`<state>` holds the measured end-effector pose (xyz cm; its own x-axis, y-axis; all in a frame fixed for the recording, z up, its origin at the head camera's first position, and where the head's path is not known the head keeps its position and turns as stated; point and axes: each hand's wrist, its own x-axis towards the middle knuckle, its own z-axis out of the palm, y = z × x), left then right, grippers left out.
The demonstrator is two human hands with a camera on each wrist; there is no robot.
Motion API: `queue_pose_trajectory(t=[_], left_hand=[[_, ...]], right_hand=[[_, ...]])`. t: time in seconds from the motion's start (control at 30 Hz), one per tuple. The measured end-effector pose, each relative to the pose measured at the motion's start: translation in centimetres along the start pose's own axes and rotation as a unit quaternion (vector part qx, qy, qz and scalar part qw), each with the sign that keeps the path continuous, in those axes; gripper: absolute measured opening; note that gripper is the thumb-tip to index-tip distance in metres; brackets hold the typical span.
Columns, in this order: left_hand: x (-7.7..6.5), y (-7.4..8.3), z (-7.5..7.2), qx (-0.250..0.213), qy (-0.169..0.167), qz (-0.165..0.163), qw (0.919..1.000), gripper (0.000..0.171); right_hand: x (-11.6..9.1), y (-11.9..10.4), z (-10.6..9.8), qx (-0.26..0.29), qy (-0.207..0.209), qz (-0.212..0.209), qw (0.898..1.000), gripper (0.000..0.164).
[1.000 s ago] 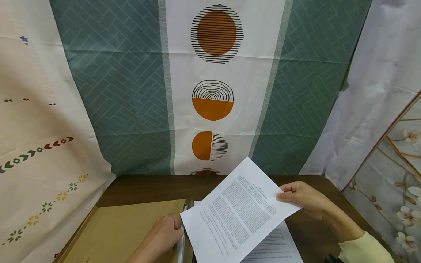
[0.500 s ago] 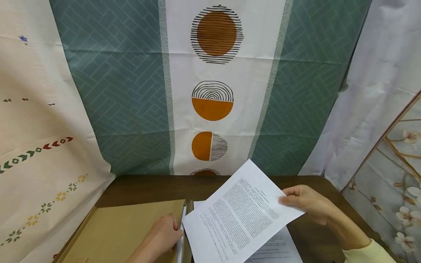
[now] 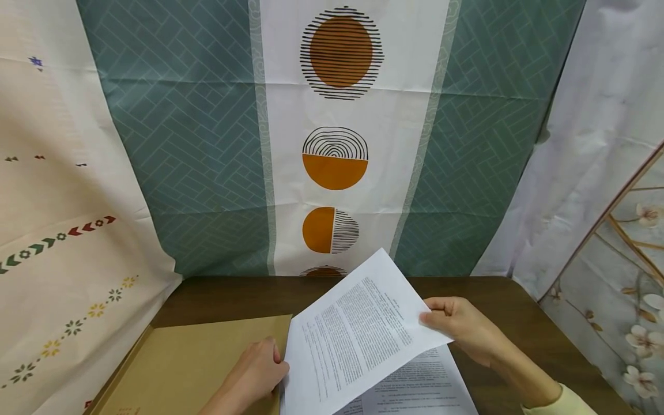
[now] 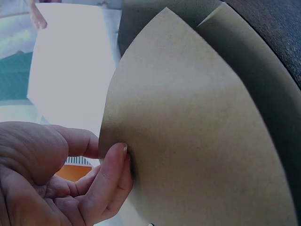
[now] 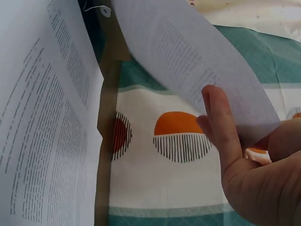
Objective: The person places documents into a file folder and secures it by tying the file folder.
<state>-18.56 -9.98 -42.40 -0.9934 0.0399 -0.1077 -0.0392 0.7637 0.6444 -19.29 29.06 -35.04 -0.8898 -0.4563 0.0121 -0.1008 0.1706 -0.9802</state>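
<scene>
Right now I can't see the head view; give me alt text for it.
The right hand holds a printed sheet over part of another page, while the left hand grips the edge of a tan folder. A patterned cloth hangs behind the dark table.

Soft, fairly even light is filling the head view, with the source staying out of frame. A gentle shadow is dulling the folds of the beige patterned cloth at left, while the dark wooden surface is looking dim. On the printed sheet the small print is blurring past reading. In the left wrist view that sheet is glaring to blank white, and a pale sheen is crossing the kraft-paper folder, its lower part sinking into duller brown. The right wrist view is running greyer, the sheet's lines softening in shade.
</scene>
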Motion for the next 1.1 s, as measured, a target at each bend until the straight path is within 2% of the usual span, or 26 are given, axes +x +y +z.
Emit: queue_pose_trajectory(t=[0.2,0.37,0.53,0.63,0.73,0.83,0.97,1.1], left_hand=[[0.0,0.2,-0.1,0.001,-0.002,-0.009,1.0000,0.020],[0.0,0.1,-0.1,0.003,0.000,-0.007,1.0000,0.019],[0.0,0.0,-0.1,0.004,0.005,0.003,1.0000,0.019],[0.0,0.0,-0.1,0.003,0.003,0.006,1.0000,0.019],[0.1,0.0,-0.1,0.002,0.003,0.005,1.0000,0.019],[0.1,0.1,-0.1,0.004,0.000,-0.002,1.0000,0.020],[0.2,0.2,-0.2,0.003,-0.004,-0.011,0.9999,0.021],[0.1,0.1,-0.2,0.000,-0.004,-0.005,1.0000,0.020]], right_hand=[[-0.2,0.2,1.5,-0.022,0.015,-0.016,1.000,0.038],[-0.6,0.0,3.0,-0.043,0.049,-0.039,0.997,0.044],[-1.1,0.6,4.8,-0.050,0.060,-0.061,0.995,0.040],[-1.2,1.3,6.0,-0.029,0.049,-0.053,0.997,0.039],[-1.2,2.1,7.1,0.007,0.028,-0.022,0.999,0.038],[-1.0,2.8,7.9,0.026,-0.017,0.010,0.999,0.033],[-0.9,3.3,8.6,-0.018,-0.069,0.036,0.997,0.021],[-0.6,3.5,9.3,-0.081,-0.082,0.069,0.991,0.034]])
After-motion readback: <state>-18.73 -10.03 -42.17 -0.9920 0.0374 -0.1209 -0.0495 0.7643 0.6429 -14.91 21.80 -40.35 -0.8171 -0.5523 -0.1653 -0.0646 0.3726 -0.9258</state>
